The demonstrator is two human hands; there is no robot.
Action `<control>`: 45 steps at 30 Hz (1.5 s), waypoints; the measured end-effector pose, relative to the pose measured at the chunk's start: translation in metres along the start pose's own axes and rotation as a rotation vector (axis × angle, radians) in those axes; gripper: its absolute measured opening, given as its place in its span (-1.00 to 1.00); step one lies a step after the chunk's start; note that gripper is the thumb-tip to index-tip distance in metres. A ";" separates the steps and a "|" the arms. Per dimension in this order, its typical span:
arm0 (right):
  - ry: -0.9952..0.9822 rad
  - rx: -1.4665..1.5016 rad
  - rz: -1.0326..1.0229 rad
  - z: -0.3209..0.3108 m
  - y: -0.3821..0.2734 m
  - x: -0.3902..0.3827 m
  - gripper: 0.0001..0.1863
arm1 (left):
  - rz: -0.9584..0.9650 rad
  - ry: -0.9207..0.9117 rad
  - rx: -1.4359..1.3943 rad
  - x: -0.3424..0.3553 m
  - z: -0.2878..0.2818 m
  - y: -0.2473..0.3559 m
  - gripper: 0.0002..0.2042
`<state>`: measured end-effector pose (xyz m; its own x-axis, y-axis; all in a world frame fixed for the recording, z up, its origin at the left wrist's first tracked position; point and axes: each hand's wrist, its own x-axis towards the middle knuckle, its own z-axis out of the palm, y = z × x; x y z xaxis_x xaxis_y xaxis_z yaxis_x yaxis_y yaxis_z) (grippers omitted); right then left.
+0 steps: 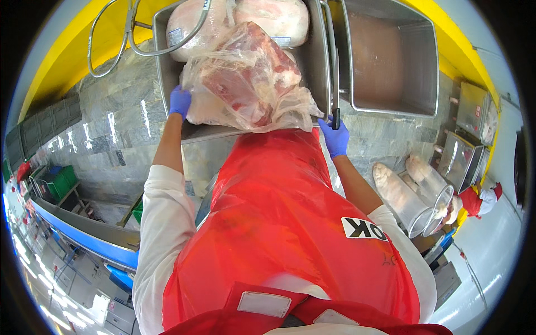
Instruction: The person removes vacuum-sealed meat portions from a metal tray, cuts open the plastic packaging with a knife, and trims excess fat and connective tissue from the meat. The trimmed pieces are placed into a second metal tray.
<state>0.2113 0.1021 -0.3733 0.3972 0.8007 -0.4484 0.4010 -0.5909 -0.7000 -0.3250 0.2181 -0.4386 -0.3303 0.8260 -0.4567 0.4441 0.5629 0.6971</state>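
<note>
In front of me a large cut of raw red meat [237, 84] lies in a loose clear plastic bag [298, 106], on top of other bagged pieces in a deep metal bin [162, 67]. My left hand [180, 101], in a blue glove, is closed on the bag's left edge; its fingertips are partly hidden by the plastic. My right hand [335, 138], also gloved in blue, is closed round the black handle of a knife [336, 84], whose blade points away from me. The right fingers also touch the bag's right corner at the bin's near edge.
Two pale bagged meat pieces [273, 19] sit at the bin's far end. A second metal bin [385, 109] with reddish-brown residue stands close on the right. Curved metal bars [131, 33] reach over the left corner. Clear tubs of pale meat [410, 192] stand further right, near another person [483, 201].
</note>
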 end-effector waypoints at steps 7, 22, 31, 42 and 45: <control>-0.258 0.374 0.235 0.096 -0.035 -0.025 -0.37 | 0.280 -0.127 0.660 -0.066 0.004 0.051 -0.68; -0.307 0.356 0.340 0.022 -0.089 0.065 -0.90 | -0.420 -0.158 -0.308 -0.292 0.014 0.104 -0.79; -0.259 -0.372 -0.314 0.016 -0.102 0.149 -0.66 | -0.183 0.050 0.087 -0.249 0.052 0.012 -0.74; -0.645 -0.038 0.057 -0.074 -0.097 0.113 -0.78 | 0.100 0.210 0.033 -0.369 0.064 0.169 -0.84; -0.709 -0.006 0.109 -0.077 -0.100 0.116 -0.81 | 0.478 0.205 0.150 -0.321 0.092 0.182 -0.76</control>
<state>0.2815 0.2467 -0.3127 -0.1962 0.6065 -0.7705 0.3950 -0.6703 -0.6282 -0.0614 0.0577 -0.2162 -0.2111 0.9773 0.0193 0.6938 0.1359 0.7072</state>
